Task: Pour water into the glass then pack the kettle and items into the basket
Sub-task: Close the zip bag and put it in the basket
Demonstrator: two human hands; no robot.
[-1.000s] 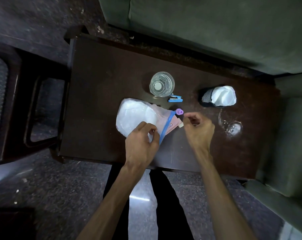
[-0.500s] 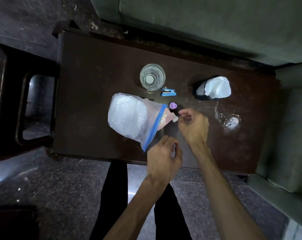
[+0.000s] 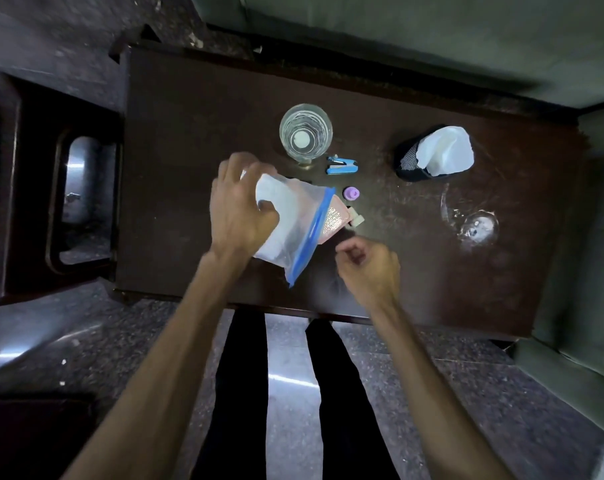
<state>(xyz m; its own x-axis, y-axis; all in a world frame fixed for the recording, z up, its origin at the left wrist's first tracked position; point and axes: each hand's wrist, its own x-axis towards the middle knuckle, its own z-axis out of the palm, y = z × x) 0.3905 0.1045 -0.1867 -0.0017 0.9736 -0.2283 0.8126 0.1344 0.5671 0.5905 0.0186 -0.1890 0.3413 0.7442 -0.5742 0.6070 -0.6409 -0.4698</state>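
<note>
Your left hand (image 3: 240,211) is clamped on the closed end of the clear zip bag (image 3: 290,220), fingers wrapped over the top of it, sitting a bit left of frame center. Your right hand (image 3: 368,268) is curled into a loose fist just below and right of the bag's blue zip strip, not touching the bag; can't tell if there's anything pinched in it. The bag's mouth points toward the lower right, and its bottom corner ends just short of the table's (image 3: 189,133) near edge, so not much room on that side. A pink item (image 3: 333,220) pokes out at the bag's mouth, with a small pale piece (image 3: 357,220) right beside it and a purple cap (image 3: 351,193) just above that. Going up, the blue stapler (image 3: 342,165) lies near the glass (image 3: 305,135), which has water in it and stands above the bag, well apart from both hands. Upper right of the frame there's the black mesh basket (image 3: 409,161) with white paper (image 3: 445,152) stuffed in it, and below it a clear glass lid-looking thing (image 3: 473,221), too hard to identify for sure. Plenty of bare tabletop on the far left and along the upper edge. Green sofa (image 3: 397,39) runs across the top.
</note>
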